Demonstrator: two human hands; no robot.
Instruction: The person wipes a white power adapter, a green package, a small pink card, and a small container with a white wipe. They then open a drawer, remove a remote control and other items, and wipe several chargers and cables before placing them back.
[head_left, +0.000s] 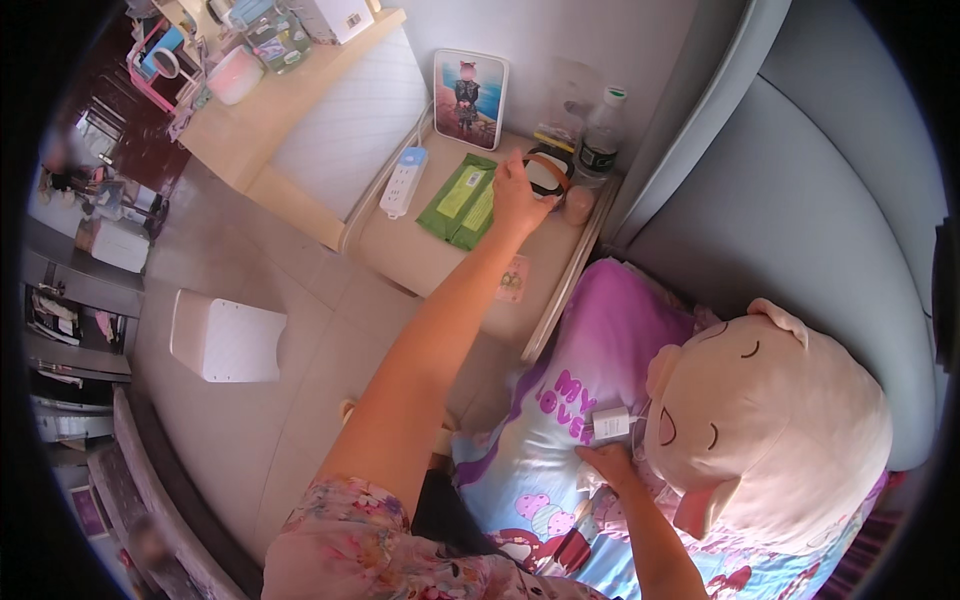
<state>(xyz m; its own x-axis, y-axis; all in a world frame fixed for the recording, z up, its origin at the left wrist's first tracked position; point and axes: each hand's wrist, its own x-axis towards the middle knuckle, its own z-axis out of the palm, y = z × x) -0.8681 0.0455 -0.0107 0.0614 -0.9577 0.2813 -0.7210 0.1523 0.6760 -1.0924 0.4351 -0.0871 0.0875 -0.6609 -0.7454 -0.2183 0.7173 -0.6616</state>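
My left hand (519, 196) reaches over a beige bedside cabinet (382, 251). Its fingers and thumb span the near side of a small black-rimmed case (546, 174) with a pale top and a brown strap handle. My right hand (609, 466) rests low on the bed, fingers partly hidden, against crumpled white material (590, 477). Just above it lies a white charger plug (610, 422) with a cable, on a purple and white pillow (555, 360) bearing letters. Under my left wrist is a green wipes packet (461, 202).
A power strip (403, 182), framed picture (469, 101), plastic bottle (601, 135) and small pinkish round object (578, 205) stand on the cabinet. A pig plush (780, 420) leans by the grey headboard (787, 202). A white bin-like box (232, 337) stands on the floor near a wooden desk (300, 90).
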